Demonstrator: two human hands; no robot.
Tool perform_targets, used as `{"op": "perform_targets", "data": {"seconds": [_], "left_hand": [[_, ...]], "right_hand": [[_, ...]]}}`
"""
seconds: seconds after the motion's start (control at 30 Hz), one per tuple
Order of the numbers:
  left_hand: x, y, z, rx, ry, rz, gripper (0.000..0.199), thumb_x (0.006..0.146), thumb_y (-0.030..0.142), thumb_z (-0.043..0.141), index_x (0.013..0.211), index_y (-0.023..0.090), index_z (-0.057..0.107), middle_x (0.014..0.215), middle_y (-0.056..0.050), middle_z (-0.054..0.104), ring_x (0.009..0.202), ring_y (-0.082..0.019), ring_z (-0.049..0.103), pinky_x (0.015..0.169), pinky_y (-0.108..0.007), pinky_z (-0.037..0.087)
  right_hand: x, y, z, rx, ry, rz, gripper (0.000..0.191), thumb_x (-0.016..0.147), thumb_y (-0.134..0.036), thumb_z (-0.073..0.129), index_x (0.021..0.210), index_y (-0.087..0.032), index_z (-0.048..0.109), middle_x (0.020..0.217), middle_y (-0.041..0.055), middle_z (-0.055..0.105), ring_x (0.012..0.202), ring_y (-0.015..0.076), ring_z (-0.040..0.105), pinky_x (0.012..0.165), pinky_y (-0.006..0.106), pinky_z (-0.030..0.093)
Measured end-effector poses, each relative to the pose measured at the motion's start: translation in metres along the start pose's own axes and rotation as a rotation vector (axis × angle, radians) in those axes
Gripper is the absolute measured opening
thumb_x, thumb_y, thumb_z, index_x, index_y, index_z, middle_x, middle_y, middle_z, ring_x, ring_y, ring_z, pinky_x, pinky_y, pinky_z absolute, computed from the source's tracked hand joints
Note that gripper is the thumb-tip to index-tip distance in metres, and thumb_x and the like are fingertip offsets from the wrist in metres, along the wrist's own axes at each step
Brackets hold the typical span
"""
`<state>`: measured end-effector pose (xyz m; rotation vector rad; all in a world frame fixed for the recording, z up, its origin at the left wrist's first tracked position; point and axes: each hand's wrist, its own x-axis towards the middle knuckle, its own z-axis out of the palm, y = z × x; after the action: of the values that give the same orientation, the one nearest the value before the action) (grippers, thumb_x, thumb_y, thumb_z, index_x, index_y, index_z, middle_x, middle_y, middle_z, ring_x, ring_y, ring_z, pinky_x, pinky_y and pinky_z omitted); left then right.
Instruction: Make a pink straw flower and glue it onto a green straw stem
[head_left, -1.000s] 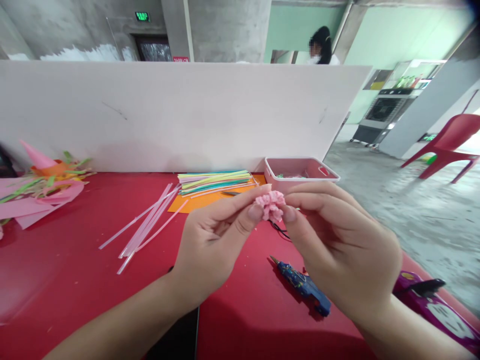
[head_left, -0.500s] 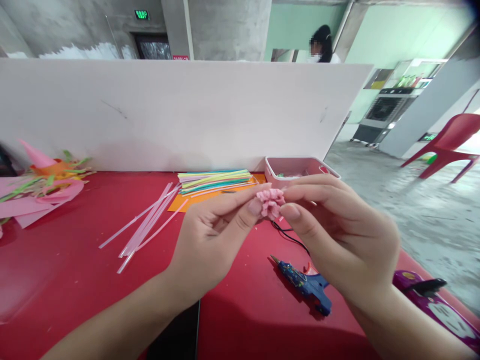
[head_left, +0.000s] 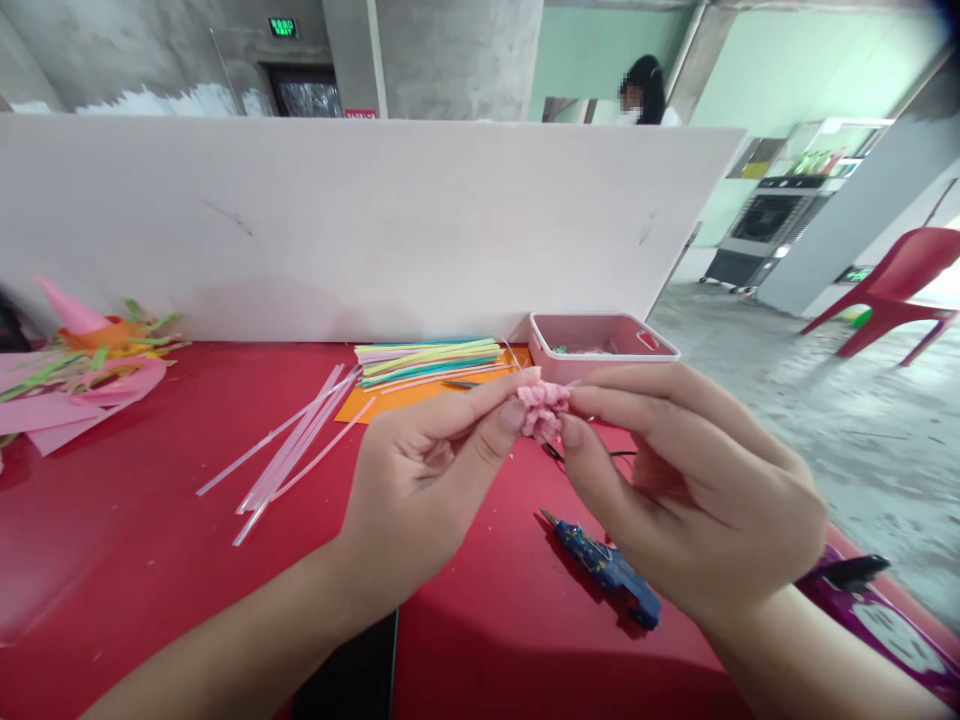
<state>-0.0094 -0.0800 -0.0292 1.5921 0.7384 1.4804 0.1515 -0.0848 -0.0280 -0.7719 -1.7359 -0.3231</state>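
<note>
Head view: pink crinkled piece [head_left: 543, 410], already bunched, pinched between my left hand [head_left: 420, 480] and right hand [head_left: 705, 490], thumb and fingers of each nearly closed. Glue gun [head_left: 606, 568] unheld, lying below right hand; work remaining, can't tell.

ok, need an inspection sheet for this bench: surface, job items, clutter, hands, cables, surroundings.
Surface: red table, shadowed in the near part.
Job's things: crinkled pink piece, held up; blue glue gun, lying on the table.
Clutter: loose pink strips, multicoloured strips on an orange sheet, pink box beyond.
Hands: left hand and right hand pinch the crinkled pink piece from opposite sides.
Cables: black cable, partly hidden by the right hand.
Surroundings: white panel behind, red chair at right.
</note>
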Motion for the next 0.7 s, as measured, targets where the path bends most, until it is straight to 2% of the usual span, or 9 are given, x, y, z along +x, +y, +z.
{"op": "perform_targets", "data": {"seconds": [0.2,0.43,0.7], "left_hand": [[-0.0006,-0.0021,-0.002,0.106,-0.023,0.097,0.025,0.091,0.019,0.066,0.112,0.027,0.075,0.111,0.004,0.078,0.099,-0.01,0.074,0.091,-0.013,0.056],[-0.0013,-0.0014,-0.0039,0.16,-0.053,0.121,0.025,0.092,0.019,0.063,0.113,0.027,0.075,0.108,0.004,0.079,0.097,-0.01,0.074,0.09,-0.012,0.056],[-0.0013,-0.0036,-0.0041,0.192,-0.033,0.136,0.025,0.092,0.02,0.064,0.111,0.03,0.075,0.11,0.006,0.078,0.1,-0.01,0.073,0.092,-0.013,0.055]], "right_hand": [[0.0011,0.0001,-0.0014,-0.003,0.013,-0.005,0.018,0.078,-0.004,0.068,0.083,-0.02,0.073,0.081,0.0057,0.074,0.072,0.0161,0.071,0.062,0.028,0.059],[0.0008,-0.0037,-0.0046,-0.043,-0.012,-0.021,0.015,0.078,-0.003,0.069,0.084,-0.016,0.075,0.085,0.008,0.076,0.076,0.0151,0.072,0.069,0.024,0.06],[0.0005,0.0006,-0.0091,0.125,-0.065,0.192,0.019,0.081,-0.014,0.072,0.1,-0.019,0.072,0.101,0.0046,0.072,0.086,0.014,0.07,0.07,0.025,0.061]]}}
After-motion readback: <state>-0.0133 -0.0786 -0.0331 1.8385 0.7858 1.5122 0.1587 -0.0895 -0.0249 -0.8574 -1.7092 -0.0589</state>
